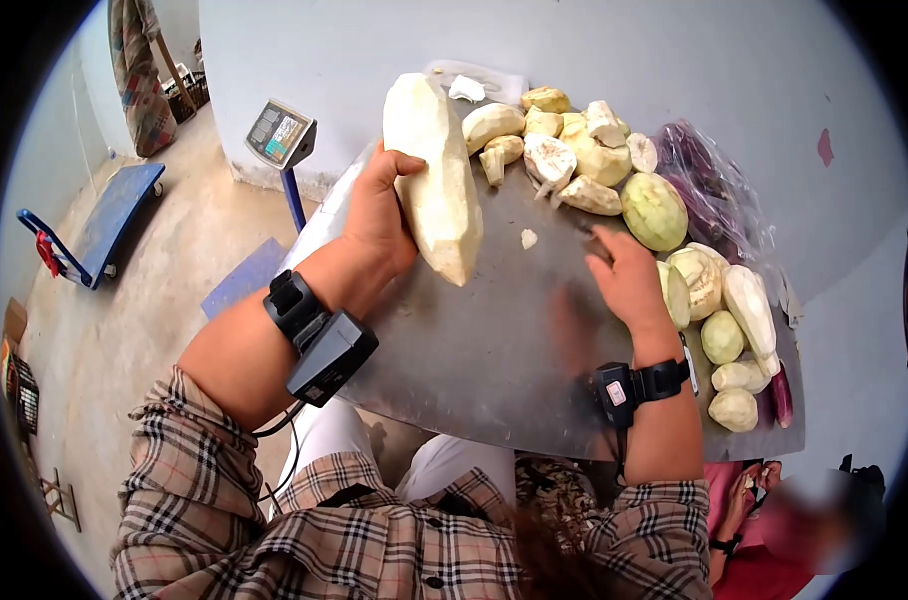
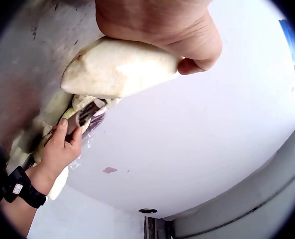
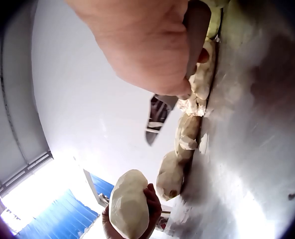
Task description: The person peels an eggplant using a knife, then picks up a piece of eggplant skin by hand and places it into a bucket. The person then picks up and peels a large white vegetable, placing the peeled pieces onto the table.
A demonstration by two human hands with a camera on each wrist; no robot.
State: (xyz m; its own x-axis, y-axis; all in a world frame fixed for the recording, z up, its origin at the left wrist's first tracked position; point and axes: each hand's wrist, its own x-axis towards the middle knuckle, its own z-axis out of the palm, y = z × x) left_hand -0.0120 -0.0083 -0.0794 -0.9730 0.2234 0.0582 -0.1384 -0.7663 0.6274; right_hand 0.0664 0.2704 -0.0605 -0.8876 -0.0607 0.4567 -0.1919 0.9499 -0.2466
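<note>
A long, peeled, pale eggplant (image 1: pixel 429 170) stands upright in my left hand (image 1: pixel 379 205), which grips it by its side over the left part of the metal table (image 1: pixel 474 350). In the left wrist view the thumb curls around one end of it. My right hand (image 1: pixel 636 285) is over the right part of the table, apart from that eggplant. It holds a peeler (image 3: pixel 158 117) with a dark, slotted blade, plainest in the right wrist view. Pale bits of peel cling to the blade. The peeler's handle is mostly hidden by the fingers.
Several peeled eggplants (image 1: pixel 599 160) line the table's back and right edges, by the wall. Behind them lies a plastic bag of purple eggplants (image 1: pixel 709 190). A scale display (image 1: pixel 280 135) and a blue trolley (image 1: pixel 124 220) stand at left. Another person (image 1: pixel 764 540) is at lower right.
</note>
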